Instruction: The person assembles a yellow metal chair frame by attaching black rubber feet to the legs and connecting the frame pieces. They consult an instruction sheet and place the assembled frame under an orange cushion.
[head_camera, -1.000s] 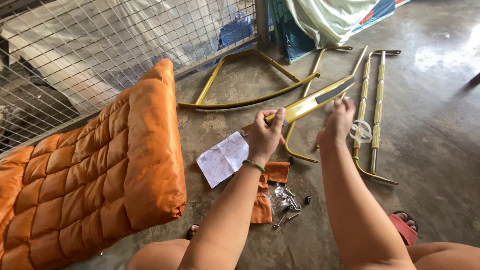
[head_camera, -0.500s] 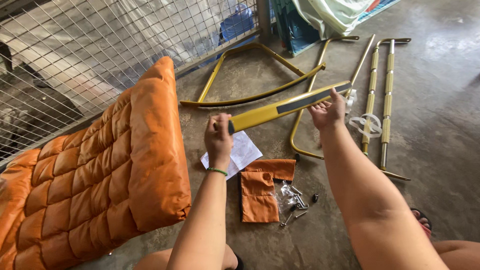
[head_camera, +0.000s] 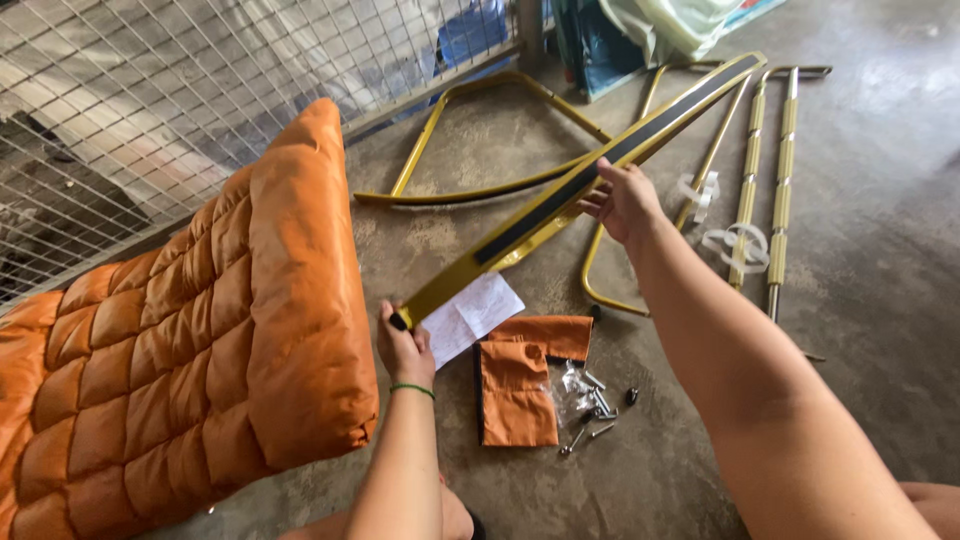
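A long gold metal bar (head_camera: 560, 200) with a black strip along its face is held above the concrete floor, slanting from near left to far right. My left hand (head_camera: 402, 345) grips its near lower end, just beside the orange quilted cushion (head_camera: 200, 340). My right hand (head_camera: 625, 200) holds the bar around its middle. Under the bar lie a white paper sheet (head_camera: 470, 315), a folded orange fabric piece (head_camera: 520, 380) and a small heap of screws and bolts (head_camera: 595, 400) in clear plastic.
A curved gold frame (head_camera: 470, 140) lies on the floor behind the bar. Two gold ribbed rods (head_camera: 765, 180) and clear plastic wrap (head_camera: 735, 240) lie at right. A wire mesh fence (head_camera: 200, 90) runs along the left and back. Bags (head_camera: 640, 30) sit at the top.
The bar has been lifted and swung longer toward me; my left hand slid down and nearer to its low end, and my right hand stayed around its middle.
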